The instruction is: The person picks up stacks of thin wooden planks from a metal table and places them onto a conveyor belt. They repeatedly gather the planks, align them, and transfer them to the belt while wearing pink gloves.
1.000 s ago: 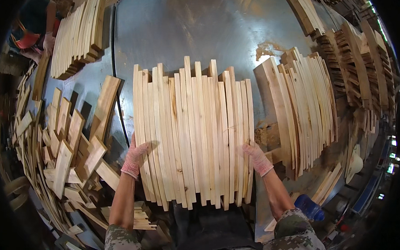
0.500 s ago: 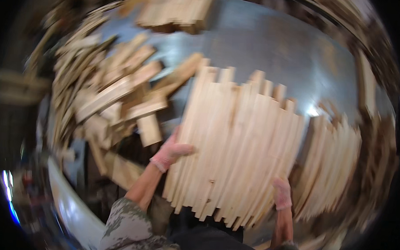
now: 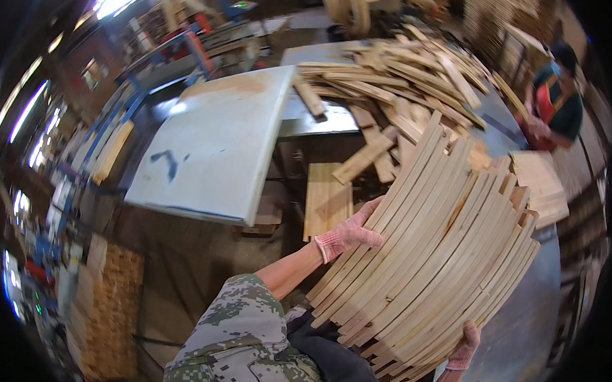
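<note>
Between my hands is a wide row of pale wooden strips [image 3: 426,258], pressed side by side, with uneven ends. My left hand [image 3: 353,230], in a pink knit glove, clamps the row's left edge, thumb lying over the top. On the opposite edge, lower right, my right hand [image 3: 466,345] in a matching glove presses inward. The fingers under both edges are hidden by the wood. The row bows slightly and is held in front of my body, tilted up to the right.
A white-topped table [image 3: 216,143] stands at left. Loose wooden offcuts [image 3: 420,73] are heaped beyond the strips. Another person [image 3: 556,99] works at far right near a stack of boards [image 3: 538,187]. A block of stacked wood [image 3: 113,305] sits low at left.
My view and body have swung left, bringing the white-topped table into sight. The strips have come along, still between both hands, and away from the metal tabletop.
</note>
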The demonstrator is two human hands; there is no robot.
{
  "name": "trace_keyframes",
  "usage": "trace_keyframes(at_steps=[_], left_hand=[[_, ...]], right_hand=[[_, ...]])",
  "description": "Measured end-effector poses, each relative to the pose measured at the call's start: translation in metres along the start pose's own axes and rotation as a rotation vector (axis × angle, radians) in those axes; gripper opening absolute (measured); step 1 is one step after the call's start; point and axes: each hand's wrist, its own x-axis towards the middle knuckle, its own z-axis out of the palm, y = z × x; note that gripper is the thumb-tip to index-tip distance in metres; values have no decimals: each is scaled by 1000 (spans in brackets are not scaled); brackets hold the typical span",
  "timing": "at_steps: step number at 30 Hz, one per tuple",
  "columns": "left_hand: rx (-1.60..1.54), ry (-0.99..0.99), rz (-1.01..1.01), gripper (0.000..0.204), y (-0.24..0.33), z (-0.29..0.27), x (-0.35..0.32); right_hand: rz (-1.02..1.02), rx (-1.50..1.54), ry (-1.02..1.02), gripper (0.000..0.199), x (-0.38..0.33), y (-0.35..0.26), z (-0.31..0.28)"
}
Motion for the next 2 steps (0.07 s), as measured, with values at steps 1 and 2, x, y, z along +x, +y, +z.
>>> trace_keyframes(at_steps=[1,2], left_hand=[[-32,61,7,120,27,-11,-30],[-65,120,12,120,52,-24,-61]], right_hand=[[37,-12,-87,57,0,-14,25],[76,-25,-171,65,3,-24,50]])
